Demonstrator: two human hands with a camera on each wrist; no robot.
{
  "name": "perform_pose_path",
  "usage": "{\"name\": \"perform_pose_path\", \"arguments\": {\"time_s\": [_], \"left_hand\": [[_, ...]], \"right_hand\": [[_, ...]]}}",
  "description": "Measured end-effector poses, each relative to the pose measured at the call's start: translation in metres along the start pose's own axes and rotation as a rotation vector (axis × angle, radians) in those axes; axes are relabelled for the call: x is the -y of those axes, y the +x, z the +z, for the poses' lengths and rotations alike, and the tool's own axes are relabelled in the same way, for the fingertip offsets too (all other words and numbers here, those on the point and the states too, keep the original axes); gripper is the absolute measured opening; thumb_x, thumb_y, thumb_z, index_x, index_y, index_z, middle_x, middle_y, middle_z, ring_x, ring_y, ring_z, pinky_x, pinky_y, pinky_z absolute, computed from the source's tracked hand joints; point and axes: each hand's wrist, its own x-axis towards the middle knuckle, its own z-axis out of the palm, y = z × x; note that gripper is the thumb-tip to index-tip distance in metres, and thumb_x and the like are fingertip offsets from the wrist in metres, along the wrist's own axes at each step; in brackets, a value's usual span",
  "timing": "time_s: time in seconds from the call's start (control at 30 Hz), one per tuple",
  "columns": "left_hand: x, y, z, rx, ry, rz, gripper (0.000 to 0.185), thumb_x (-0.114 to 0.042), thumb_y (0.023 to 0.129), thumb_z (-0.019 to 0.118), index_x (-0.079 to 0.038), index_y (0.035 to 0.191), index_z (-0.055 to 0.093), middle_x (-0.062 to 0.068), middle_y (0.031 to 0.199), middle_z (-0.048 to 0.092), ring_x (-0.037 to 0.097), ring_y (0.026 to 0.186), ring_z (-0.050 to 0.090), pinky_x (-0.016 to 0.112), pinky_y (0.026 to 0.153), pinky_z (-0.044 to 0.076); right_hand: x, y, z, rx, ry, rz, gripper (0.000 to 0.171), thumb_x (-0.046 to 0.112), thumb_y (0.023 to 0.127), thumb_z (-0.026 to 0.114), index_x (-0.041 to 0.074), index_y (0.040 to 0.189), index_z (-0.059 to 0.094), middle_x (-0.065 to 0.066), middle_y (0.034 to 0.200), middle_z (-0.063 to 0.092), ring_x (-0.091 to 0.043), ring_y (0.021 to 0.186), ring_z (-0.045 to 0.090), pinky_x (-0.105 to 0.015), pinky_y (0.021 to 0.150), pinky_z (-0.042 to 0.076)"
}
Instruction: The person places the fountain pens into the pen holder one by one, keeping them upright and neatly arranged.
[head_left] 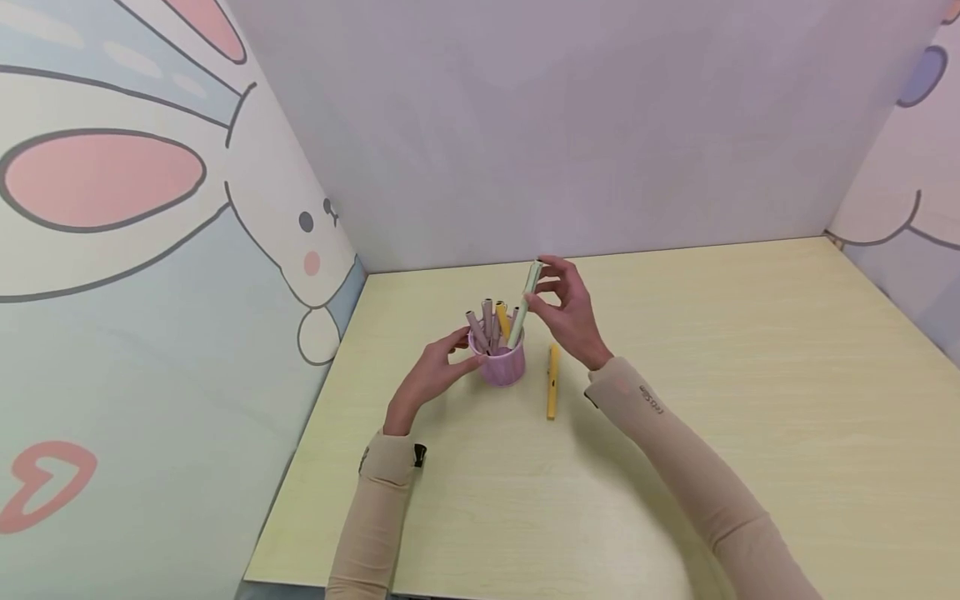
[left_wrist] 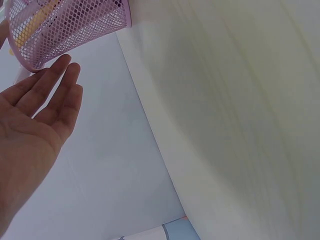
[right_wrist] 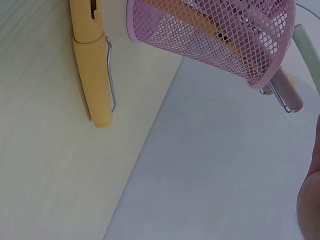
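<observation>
**Pens at a pink mesh cup**

Pale yellow desk (head_left: 750,400), boxed in by a plain lilac back wall (head_left: 570,125) and side panels (head_left: 135,275) printed with cartoon rabbits and pink hearts.

Near the desk's back left corner, a pink mesh cup (head_left: 501,363), upright, with several pens standing in it: mauve-grey ones (head_left: 486,321) and a yellow one (head_left: 502,319), caps above the rim. Seen through the mesh in the right wrist view, the same yellow barrel, plus a mauve cap and clip poking past the rim.

Left of the cup, the left hand (head_left: 431,375), fingers extended and relaxed, fingertips at the cup's wall and rim, gripping nothing; in the left wrist view an open palm, fingertips (left_wrist: 64,67) just touching the mesh edge.

Above and right of the cup, the right hand (head_left: 570,312), pinching the upper end of a pale green pen (head_left: 525,304) between thumb and fingers. Pen tilted, lower end inside the cup among the others, top leaning away to the right.

Just right of the cup, flat on the desk, a yellow pen (head_left: 552,381) with a metal clip, apart from the cup and untouched by either hand.

Beige sleeves (head_left: 675,450) on both forearms.
</observation>
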Motion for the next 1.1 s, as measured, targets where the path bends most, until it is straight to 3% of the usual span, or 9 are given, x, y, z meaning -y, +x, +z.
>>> {"name": "perform_pose_path", "arguments": {"time_s": [0.27,0.53,0.8,0.93,1.1], "left_hand": [[-0.001,0.001,0.001,-0.002,-0.001,0.007,0.070,-0.035,0.100,0.070,-0.004,0.156,0.044,0.016,0.140,0.061,0.032,0.131,0.056,0.052,0.111,0.041],[-0.001,0.002,0.002,-0.004,0.000,0.006,0.069,-0.034,0.101,0.070,-0.003,0.156,0.043,0.017,0.141,0.061,0.032,0.131,0.055,0.053,0.112,0.040],[-0.002,0.001,0.002,0.002,0.004,0.002,0.070,-0.035,0.101,0.070,-0.003,0.157,0.042,0.017,0.141,0.060,0.032,0.132,0.055,0.052,0.112,0.040],[-0.002,0.001,0.002,-0.002,0.001,-0.002,0.069,-0.033,0.100,0.071,-0.003,0.156,0.044,0.016,0.141,0.061,0.032,0.131,0.055,0.052,0.112,0.040],[-0.002,0.001,0.001,-0.005,0.000,0.002,0.066,-0.032,0.101,0.070,-0.004,0.155,0.046,0.016,0.140,0.061,0.032,0.131,0.055,0.053,0.112,0.039]], "right_hand": [[-0.004,-0.003,0.000,-0.019,-0.022,0.041,0.059,-0.016,0.093,0.066,-0.004,0.146,0.044,-0.024,0.120,0.054,-0.024,0.098,0.062,-0.029,0.079,0.060],[0.004,-0.008,0.003,0.027,-0.087,0.081,0.055,-0.018,0.093,0.063,-0.010,0.144,0.042,-0.031,0.118,0.053,-0.024,0.100,0.061,-0.026,0.080,0.059],[0.025,-0.013,0.008,0.050,-0.138,0.083,0.045,-0.018,0.094,0.062,-0.015,0.136,0.046,-0.032,0.111,0.054,-0.025,0.097,0.061,-0.035,0.078,0.061],[0.022,-0.014,0.006,0.051,-0.122,0.104,0.042,-0.018,0.094,0.061,-0.016,0.134,0.049,-0.035,0.109,0.053,-0.026,0.096,0.061,-0.042,0.077,0.062],[0.000,-0.014,-0.001,0.047,-0.110,0.112,0.042,-0.016,0.095,0.061,-0.014,0.136,0.050,-0.038,0.110,0.051,-0.025,0.095,0.061,-0.047,0.077,0.061]]}}
